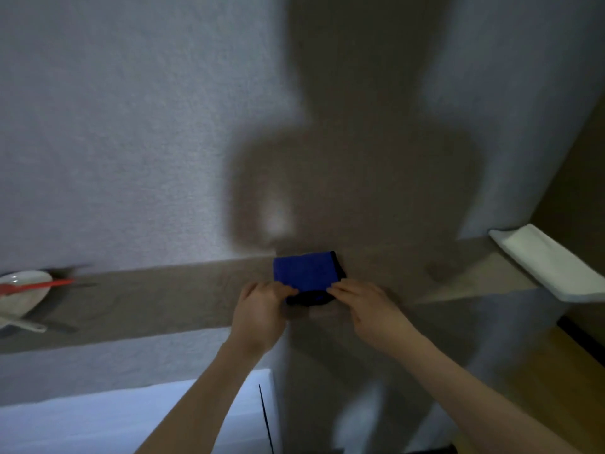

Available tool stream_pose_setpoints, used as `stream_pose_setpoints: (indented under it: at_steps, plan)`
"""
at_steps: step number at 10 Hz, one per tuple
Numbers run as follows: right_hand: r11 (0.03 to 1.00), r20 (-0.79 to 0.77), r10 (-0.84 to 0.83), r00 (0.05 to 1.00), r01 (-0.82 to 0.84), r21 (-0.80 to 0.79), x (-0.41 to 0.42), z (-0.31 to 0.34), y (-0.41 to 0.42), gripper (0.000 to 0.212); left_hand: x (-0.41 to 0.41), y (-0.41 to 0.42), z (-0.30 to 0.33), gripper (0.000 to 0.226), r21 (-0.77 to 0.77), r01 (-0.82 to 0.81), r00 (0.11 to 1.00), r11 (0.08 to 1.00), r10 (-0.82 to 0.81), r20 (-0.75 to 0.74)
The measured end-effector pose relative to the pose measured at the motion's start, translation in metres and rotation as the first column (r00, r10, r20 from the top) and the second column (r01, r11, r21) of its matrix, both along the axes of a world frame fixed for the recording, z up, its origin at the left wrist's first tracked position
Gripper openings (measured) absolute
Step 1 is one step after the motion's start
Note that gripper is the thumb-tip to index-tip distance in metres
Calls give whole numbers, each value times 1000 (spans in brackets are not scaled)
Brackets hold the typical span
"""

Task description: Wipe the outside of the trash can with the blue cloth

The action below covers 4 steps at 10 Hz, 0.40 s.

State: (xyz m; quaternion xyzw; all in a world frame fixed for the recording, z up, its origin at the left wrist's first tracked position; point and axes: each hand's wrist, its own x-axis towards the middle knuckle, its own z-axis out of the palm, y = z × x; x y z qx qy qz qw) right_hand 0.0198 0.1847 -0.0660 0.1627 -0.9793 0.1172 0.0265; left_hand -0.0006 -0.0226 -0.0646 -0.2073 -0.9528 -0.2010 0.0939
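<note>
A folded blue cloth with a dark edge lies on a narrow grey-brown ledge against a pale textured wall. My left hand pinches its near left corner. On the other side my right hand grips the near right corner. Both hands hold the cloth's front edge, which curls under in shadow. No trash can is in view.
A white bowl with a red utensil and a white spoon sits at the ledge's left end. At the right end rests a white rectangular tray. A pale surface lies lower left, wooden floor lower right.
</note>
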Motion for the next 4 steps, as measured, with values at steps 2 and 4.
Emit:
stream_pose_setpoints:
  at_steps: [2,4]
  plan:
    - [997,79,0,997,-6,76,-5,7,-4,61,3,1,5,56,-158,-63,994,985,75,73]
    - [981,321,-95,942,143,-128,-13,37,-6,47,-7,10,34,47,-169,-78,904,983,142,404]
